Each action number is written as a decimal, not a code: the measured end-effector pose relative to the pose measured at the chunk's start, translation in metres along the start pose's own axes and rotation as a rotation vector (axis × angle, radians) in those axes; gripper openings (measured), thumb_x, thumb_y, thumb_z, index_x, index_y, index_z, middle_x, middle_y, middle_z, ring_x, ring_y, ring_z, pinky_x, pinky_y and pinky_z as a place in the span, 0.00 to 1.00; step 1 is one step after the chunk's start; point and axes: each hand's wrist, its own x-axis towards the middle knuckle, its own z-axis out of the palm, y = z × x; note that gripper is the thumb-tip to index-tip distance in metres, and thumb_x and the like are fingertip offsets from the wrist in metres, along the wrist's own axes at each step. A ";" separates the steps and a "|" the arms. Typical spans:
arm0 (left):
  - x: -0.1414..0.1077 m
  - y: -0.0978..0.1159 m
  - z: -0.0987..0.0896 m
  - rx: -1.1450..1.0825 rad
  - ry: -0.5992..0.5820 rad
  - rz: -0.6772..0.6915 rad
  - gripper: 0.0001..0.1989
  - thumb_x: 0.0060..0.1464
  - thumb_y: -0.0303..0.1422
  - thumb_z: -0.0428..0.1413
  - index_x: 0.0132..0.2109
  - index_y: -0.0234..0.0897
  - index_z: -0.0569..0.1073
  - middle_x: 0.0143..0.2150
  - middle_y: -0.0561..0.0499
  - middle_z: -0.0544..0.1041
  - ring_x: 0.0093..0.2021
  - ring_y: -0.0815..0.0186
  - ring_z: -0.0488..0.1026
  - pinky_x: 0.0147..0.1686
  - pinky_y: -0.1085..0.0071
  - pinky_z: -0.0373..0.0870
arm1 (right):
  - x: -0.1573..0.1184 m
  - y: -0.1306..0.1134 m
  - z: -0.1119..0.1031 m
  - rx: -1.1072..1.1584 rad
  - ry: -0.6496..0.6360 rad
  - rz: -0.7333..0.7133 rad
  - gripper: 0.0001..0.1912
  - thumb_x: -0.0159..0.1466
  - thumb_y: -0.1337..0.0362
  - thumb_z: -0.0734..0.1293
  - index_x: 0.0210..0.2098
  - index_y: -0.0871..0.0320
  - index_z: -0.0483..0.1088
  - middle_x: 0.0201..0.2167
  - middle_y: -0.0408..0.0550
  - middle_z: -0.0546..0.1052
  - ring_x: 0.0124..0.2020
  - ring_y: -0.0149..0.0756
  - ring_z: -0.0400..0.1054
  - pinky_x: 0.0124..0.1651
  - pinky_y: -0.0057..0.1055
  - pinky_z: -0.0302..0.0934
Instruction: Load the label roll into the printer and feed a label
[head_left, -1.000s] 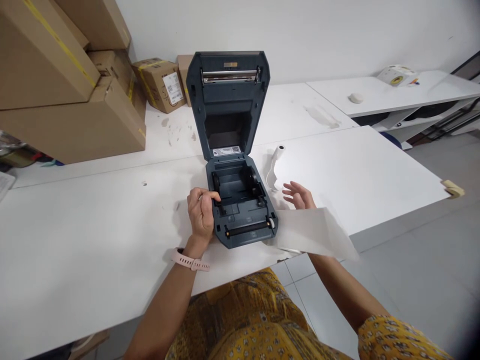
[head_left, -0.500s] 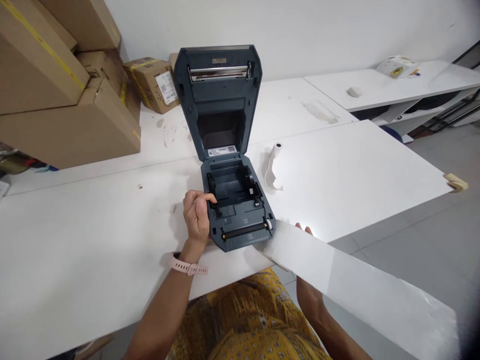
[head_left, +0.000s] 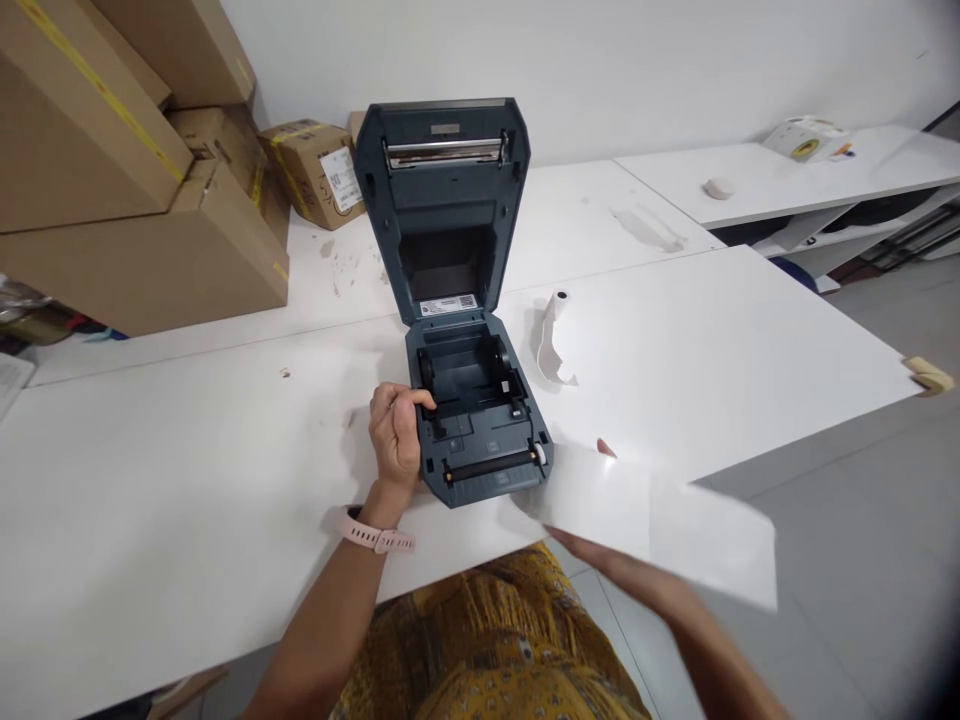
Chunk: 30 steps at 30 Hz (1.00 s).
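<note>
A dark grey label printer (head_left: 487,430) stands on the white table with its lid (head_left: 450,215) raised. Inside, the roll bay (head_left: 461,362) holds no roll, and a black roller (head_left: 491,465) crosses the front. My left hand (head_left: 395,435) is closed on the printer's left rim, fingers hooked over the edge. At the printer's front right corner, a long strip of white labels (head_left: 660,525) lies over my right hand (head_left: 574,545). Only a fingertip beyond the strip and part of the hand on its near side show; the strip hides the rest.
Right of the printer stands a small white paper roll (head_left: 556,305) with a torn loose end. Cardboard boxes (head_left: 150,250) are stacked at the left, with a smaller labelled box (head_left: 315,175) behind. The table's near edge runs below the printer; a foam corner guard (head_left: 928,375) marks its right end.
The strip's far end has swung up and inward, so less of it stretches to the right. My right forearm has shifted right. My left hand stays on the printer.
</note>
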 end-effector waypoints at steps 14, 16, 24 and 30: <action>0.002 0.001 -0.002 -0.005 -0.034 0.014 0.28 0.74 0.47 0.41 0.34 0.40 0.77 0.35 0.49 0.72 0.37 0.62 0.72 0.42 0.62 0.68 | 0.001 0.019 -0.054 -0.521 0.246 -0.351 0.49 0.64 0.49 0.71 0.78 0.46 0.47 0.79 0.52 0.53 0.75 0.57 0.57 0.72 0.62 0.60; 0.002 0.001 -0.001 -0.031 -0.027 0.013 0.27 0.74 0.47 0.42 0.34 0.40 0.78 0.35 0.49 0.71 0.37 0.63 0.72 0.42 0.63 0.68 | -0.007 0.046 -0.033 -0.504 0.359 -0.322 0.55 0.64 0.47 0.73 0.79 0.41 0.37 0.81 0.50 0.43 0.79 0.56 0.47 0.75 0.62 0.53; 0.001 -0.002 0.000 -0.053 -0.011 -0.009 0.27 0.74 0.46 0.43 0.34 0.40 0.78 0.36 0.49 0.72 0.38 0.62 0.72 0.42 0.62 0.68 | 0.028 0.061 0.015 -0.638 0.786 -0.368 0.72 0.53 0.41 0.80 0.79 0.50 0.33 0.76 0.67 0.53 0.74 0.70 0.52 0.70 0.74 0.50; 0.000 -0.002 0.000 -0.048 -0.007 -0.028 0.27 0.74 0.47 0.42 0.34 0.41 0.78 0.36 0.49 0.71 0.38 0.63 0.72 0.43 0.63 0.69 | 0.035 0.054 0.024 -0.727 0.872 -0.351 0.71 0.53 0.40 0.78 0.79 0.58 0.36 0.71 0.74 0.58 0.67 0.75 0.59 0.63 0.76 0.57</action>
